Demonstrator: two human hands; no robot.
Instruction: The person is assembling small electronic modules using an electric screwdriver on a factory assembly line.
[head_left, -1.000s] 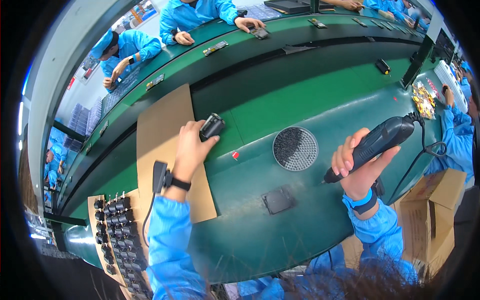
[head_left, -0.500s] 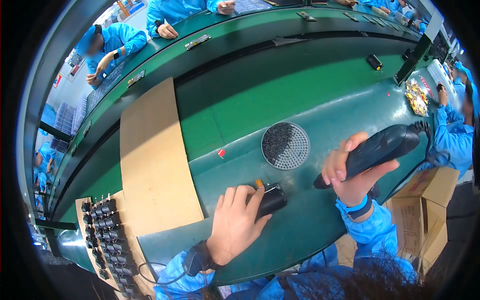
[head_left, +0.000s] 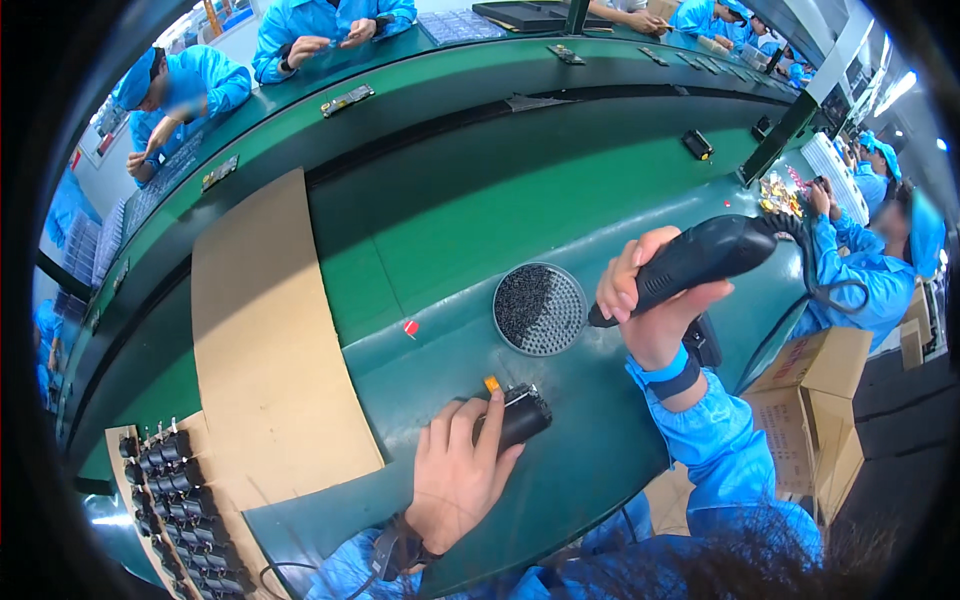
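Observation:
My left hand (head_left: 455, 475) is closed around a short black cylindrical device (head_left: 525, 416) lying on the green table. An orange tab (head_left: 491, 384) sticks up beside my index finger, and the device's right end looks open, with silvery parts. My right hand (head_left: 655, 338) grips a black electric screwdriver (head_left: 715, 252), held slanting above the table with a coiled cord at its back end. Its tip points down and left at the right rim of a round perforated dish (head_left: 566, 312). Small black screws (head_left: 522, 300) heap over the dish's left half. Whether the tip touches the dish, I cannot tell.
Cardboard sheets (head_left: 260, 340) lie at left, with rows of black parts (head_left: 185, 510) on the nearer one. A small red piece (head_left: 411, 328) lies beyond the device. An opened carton (head_left: 800, 400) stands at right. Co-workers in blue (head_left: 190, 95) sit across the line.
The screwdriver in my right hand has moved from right of the dish to its right rim. My left hand stays on the device. The whole view has shifted.

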